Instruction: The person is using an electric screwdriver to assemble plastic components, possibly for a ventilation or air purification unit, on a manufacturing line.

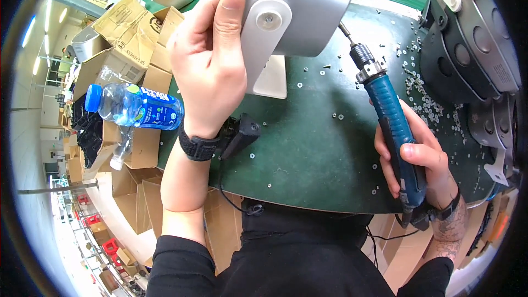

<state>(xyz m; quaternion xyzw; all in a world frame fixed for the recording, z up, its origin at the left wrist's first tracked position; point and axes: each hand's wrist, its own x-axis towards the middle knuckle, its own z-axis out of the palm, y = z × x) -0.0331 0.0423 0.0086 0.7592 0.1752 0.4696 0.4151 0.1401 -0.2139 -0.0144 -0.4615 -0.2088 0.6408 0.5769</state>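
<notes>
My left hand (212,58) grips the edge of a silver-grey curved housing (313,11), the thumb pressed near its white bracket arm (258,50). A screw sits in the bracket's round end. In my right hand (421,154) is a blue electric screwdriver (391,110), fingers wrapped round its body. Its bit points up and left, close to the housing's right edge but apart from the bracket screw. The bracket's white foot plate (275,80) shows below the housing. Black straps circle both wrists, and a black device hangs by the left one.
Loose screws and washers (423,96) lie scattered over the green table (297,148), thickest at the right. Grey and black curved housings (467,50) stack at the far right. A water bottle (137,104) lies by cardboard boxes (129,39) on the left. More housings stand behind.
</notes>
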